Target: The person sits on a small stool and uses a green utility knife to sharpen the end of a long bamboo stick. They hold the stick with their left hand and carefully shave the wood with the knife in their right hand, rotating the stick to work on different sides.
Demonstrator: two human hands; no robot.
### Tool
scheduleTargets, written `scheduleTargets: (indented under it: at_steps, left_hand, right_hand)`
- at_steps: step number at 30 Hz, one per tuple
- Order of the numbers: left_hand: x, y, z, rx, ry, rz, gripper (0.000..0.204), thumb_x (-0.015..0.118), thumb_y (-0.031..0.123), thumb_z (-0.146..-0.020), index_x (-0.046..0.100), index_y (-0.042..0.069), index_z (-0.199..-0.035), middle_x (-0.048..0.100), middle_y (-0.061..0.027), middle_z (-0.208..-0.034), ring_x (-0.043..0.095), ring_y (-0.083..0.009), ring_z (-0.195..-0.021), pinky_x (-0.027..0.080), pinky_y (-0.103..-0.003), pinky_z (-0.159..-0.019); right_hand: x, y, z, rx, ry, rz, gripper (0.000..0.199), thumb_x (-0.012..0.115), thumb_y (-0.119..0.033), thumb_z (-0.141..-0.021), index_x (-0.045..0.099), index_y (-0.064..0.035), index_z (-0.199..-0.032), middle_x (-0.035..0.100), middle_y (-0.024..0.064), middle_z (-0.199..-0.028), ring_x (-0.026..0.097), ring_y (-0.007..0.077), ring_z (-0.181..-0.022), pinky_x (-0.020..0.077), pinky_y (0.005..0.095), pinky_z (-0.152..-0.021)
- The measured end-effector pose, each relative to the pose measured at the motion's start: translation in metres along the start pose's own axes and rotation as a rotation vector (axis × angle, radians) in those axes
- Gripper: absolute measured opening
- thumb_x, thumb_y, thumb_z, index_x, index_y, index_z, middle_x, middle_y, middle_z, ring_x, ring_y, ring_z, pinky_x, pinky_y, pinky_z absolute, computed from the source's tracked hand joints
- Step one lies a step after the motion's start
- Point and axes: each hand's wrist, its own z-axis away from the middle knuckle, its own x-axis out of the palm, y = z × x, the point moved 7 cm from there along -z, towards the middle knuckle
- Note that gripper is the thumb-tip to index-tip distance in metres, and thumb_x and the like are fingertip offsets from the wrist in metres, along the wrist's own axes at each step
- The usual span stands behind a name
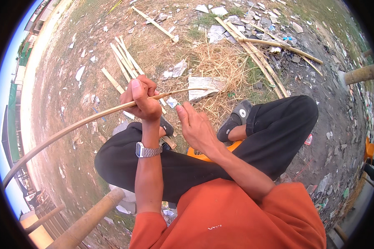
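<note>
My left hand (pixel 142 98), with a metal watch on its wrist, is closed in a fist around a long, thin bamboo strip (pixel 81 123). One end of the strip curves away to the far left, and its tapering tip reaches over a pale flat block (pixel 203 88). Just below and to the right of the tip, my right hand (pixel 195 128) is curled shut; whatever lies in its fingers is hidden. Shavings (pixel 220 66) are heaped around the block.
Split bamboo strips (pixel 124 58) lie ahead on the left, longer bamboo pieces (pixel 257 54) at far right. A thick bamboo pole (pixel 91 218) stands at lower left, another (pixel 361 75) at right. An orange plastic seat (pixel 201 155) shows beneath my legs. Litter covers the ground.
</note>
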Motion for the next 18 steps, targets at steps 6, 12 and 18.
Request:
scheduleTargets:
  at_steps: [6,12,18]
  left_hand:
    - [-0.005,-0.013,-0.001,-0.114,0.077,0.097,0.038,0.039,0.016,-0.086,0.033,0.004,-0.050,0.040,-0.0079,-0.044,0.034,-0.0093,-0.036,0.029,-0.022,-0.034]
    - [-0.001,-0.005,-0.001,-0.087,0.082,0.073,0.037,0.038,0.017,-0.085,0.033,0.004,-0.051,0.040,-0.0074,-0.045,0.033,-0.0086,-0.037,0.029,-0.022,-0.034]
    - [-0.005,-0.009,-0.001,-0.128,0.080,0.054,0.038,0.038,0.017,-0.086,0.034,0.004,-0.051,0.041,-0.0074,-0.045,0.033,-0.0086,-0.037,0.029,-0.022,-0.035]
  right_hand:
    - [0.005,0.019,-0.011,-0.044,0.047,0.040,0.035,0.037,-0.032,-0.100,0.047,-0.0011,-0.088,0.052,0.0258,-0.059,0.052,0.0470,-0.060,0.0392,0.0531,-0.057]
    - [0.008,0.042,-0.011,0.024,0.075,0.133,0.038,0.036,-0.035,-0.099,0.048,-0.0001,-0.090,0.055,0.0282,-0.062,0.055,0.0487,-0.064,0.0426,0.0555,-0.062]
    - [0.002,0.016,-0.009,0.006,0.013,0.157,0.041,0.034,-0.036,-0.100,0.050,0.0006,-0.093,0.057,0.0300,-0.069,0.056,0.0493,-0.072,0.0412,0.0552,-0.066]
